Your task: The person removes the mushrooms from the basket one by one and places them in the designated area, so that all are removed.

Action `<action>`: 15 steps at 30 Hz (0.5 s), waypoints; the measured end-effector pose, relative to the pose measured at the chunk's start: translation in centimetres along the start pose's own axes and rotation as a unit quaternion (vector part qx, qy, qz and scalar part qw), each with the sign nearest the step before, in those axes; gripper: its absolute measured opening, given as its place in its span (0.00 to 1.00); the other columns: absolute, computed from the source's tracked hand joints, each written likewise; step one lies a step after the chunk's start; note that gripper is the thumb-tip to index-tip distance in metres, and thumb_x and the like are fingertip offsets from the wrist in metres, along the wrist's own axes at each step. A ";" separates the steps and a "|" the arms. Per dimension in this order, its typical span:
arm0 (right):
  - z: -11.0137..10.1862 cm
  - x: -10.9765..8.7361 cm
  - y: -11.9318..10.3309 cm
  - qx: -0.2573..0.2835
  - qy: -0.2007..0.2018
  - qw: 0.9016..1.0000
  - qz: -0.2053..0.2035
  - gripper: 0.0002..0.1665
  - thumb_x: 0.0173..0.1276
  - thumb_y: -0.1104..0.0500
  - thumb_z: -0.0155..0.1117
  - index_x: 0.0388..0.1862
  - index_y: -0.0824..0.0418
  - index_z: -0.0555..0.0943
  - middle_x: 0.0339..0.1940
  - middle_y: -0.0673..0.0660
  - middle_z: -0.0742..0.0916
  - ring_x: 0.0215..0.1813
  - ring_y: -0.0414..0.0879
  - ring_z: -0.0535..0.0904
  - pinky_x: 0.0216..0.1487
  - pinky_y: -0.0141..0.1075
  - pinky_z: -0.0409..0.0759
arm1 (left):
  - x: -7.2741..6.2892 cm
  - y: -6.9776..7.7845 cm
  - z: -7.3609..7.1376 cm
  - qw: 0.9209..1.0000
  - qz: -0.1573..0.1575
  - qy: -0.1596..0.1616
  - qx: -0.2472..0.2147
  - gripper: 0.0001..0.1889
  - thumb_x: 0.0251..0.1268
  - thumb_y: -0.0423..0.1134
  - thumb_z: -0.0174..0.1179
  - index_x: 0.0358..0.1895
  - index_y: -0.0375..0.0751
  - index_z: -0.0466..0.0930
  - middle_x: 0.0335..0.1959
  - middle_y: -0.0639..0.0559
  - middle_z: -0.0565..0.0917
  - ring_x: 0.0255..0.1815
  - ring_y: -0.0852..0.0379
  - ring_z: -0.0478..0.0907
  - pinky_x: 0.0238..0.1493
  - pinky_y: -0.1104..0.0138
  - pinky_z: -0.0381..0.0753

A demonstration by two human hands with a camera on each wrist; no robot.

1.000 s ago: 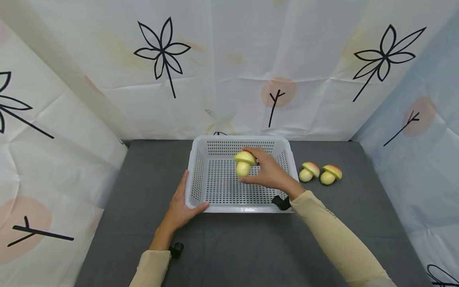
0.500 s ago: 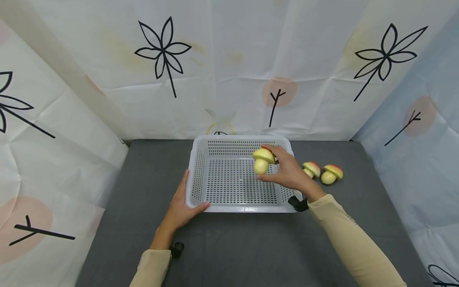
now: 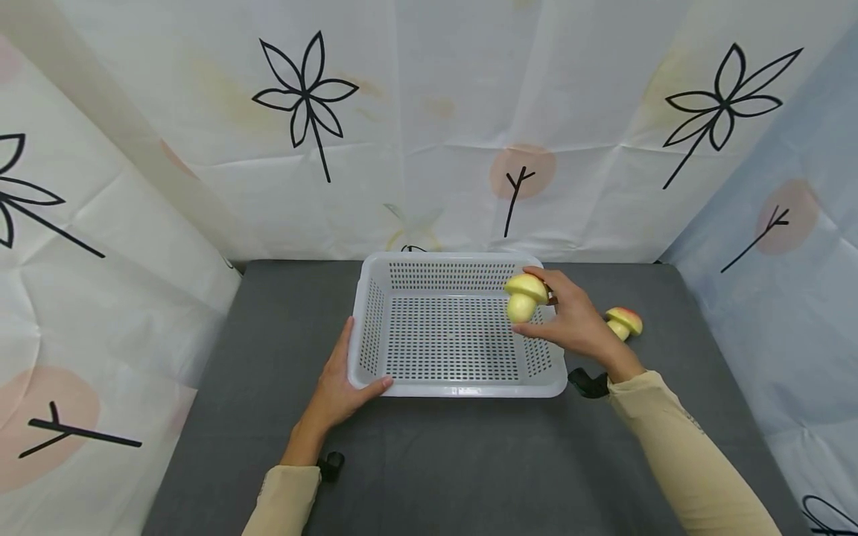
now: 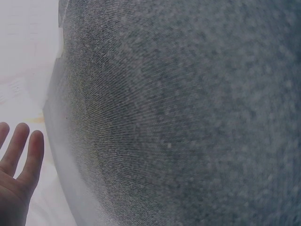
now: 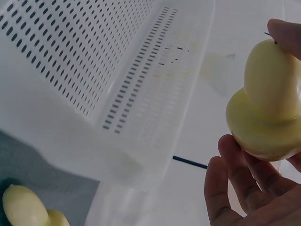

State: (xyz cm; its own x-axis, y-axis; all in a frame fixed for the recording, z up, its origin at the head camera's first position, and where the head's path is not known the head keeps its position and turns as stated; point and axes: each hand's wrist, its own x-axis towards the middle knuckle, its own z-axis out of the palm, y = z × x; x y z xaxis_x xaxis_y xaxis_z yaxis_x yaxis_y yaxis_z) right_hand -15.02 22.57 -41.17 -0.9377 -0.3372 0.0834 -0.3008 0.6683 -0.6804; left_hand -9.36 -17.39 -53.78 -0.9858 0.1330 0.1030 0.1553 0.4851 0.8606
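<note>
My right hand (image 3: 578, 321) pinches a yellow toy mushroom (image 3: 525, 296) by its cap and stem, above the right side of a white perforated plastic basket (image 3: 462, 391). The right wrist view shows this mushroom (image 5: 273, 84) between the thumb and the fingers. Around the basket's front-left corner lies my left hand (image 3: 340, 387), its thumb on the front rim and its straight fingers along the left side. Another mushroom with a reddish cap (image 3: 625, 321) rests on the table right of the basket, partly covered by my right hand.
A dark grey cloth (image 3: 429, 469) covers the table. White printed sheets (image 3: 436, 134) hang at the back and both sides, and the basket stands close to the back one. Black straps sit at both wrists.
My right hand has moved right with its mushroom, from over the basket's middle to its right edge. It now hides one of the two mushrooms on the table. The left hand stays put.
</note>
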 end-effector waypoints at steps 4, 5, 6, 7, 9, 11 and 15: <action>-0.6 -0.4 0.4 -0.005 0.012 1.000 0.001 0.56 0.55 0.56 0.83 0.78 0.63 0.63 0.64 0.64 0.75 0.58 0.58 0.74 0.58 0.57 0.72 | 0.0 -0.1 0.0 1.000 0.003 -0.001 -0.004 0.65 0.49 0.52 0.79 0.83 0.65 0.36 0.80 0.48 0.56 0.67 0.42 0.70 0.62 0.40 0.68; -0.7 -0.5 0.5 -0.006 0.017 1.000 0.000 0.56 0.55 0.56 0.83 0.78 0.62 0.63 0.64 0.64 0.75 0.58 0.58 0.74 0.57 0.57 0.72 | 0.0 -0.1 0.0 1.000 0.003 -0.001 -0.006 0.65 0.49 0.52 0.79 0.83 0.65 0.36 0.80 0.49 0.56 0.67 0.42 0.70 0.61 0.40 0.68; -0.9 -0.6 0.6 -0.006 0.022 1.000 0.000 0.56 0.55 0.56 0.83 0.78 0.62 0.63 0.63 0.64 0.75 0.57 0.58 0.74 0.56 0.58 0.73 | 0.0 -0.1 0.0 1.000 0.004 -0.001 -0.007 0.65 0.49 0.52 0.79 0.83 0.65 0.36 0.80 0.49 0.56 0.67 0.42 0.70 0.61 0.40 0.68; -1.0 -0.7 0.7 -0.005 0.027 1.000 0.000 0.56 0.54 0.56 0.84 0.78 0.62 0.63 0.63 0.65 0.75 0.56 0.58 0.75 0.55 0.58 0.73 | 0.0 -0.2 0.0 1.000 0.004 -0.001 -0.005 0.65 0.50 0.52 0.79 0.83 0.65 0.36 0.80 0.49 0.56 0.67 0.42 0.70 0.61 0.40 0.69; -1.3 -1.0 1.0 -0.005 0.036 0.999 0.004 0.56 0.55 0.55 0.83 0.78 0.61 0.64 0.63 0.65 0.75 0.55 0.60 0.76 0.53 0.58 0.74 | 0.0 -0.1 0.0 1.000 0.002 0.000 -0.005 0.65 0.49 0.52 0.79 0.83 0.65 0.36 0.80 0.49 0.56 0.67 0.42 0.69 0.62 0.39 0.68; -1.7 -1.4 1.3 -0.007 0.043 0.999 0.012 0.55 0.55 0.55 0.83 0.78 0.60 0.64 0.64 0.65 0.75 0.55 0.62 0.77 0.51 0.56 0.76 | 0.0 0.0 0.0 1.000 0.001 0.001 -0.003 0.65 0.49 0.53 0.79 0.83 0.64 0.36 0.81 0.49 0.55 0.68 0.42 0.69 0.62 0.39 0.67; -2.4 -2.0 2.0 -0.011 0.053 0.998 0.029 0.54 0.56 0.54 0.83 0.78 0.58 0.64 0.64 0.65 0.75 0.54 0.64 0.79 0.46 0.55 0.78 | 0.0 0.0 0.0 1.000 0.001 0.002 -0.002 0.65 0.49 0.52 0.79 0.84 0.62 0.37 0.81 0.49 0.55 0.68 0.42 0.68 0.63 0.39 0.67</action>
State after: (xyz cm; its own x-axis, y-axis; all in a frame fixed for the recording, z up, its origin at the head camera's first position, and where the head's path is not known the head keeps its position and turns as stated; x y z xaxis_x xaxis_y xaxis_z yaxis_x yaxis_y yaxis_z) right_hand -14.15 26.21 -40.96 -0.9663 -0.2269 0.1217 -0.2487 0.6999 -0.6696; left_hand -9.35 -17.44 -53.76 -0.9855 0.1313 0.1071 0.1579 0.4815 0.8621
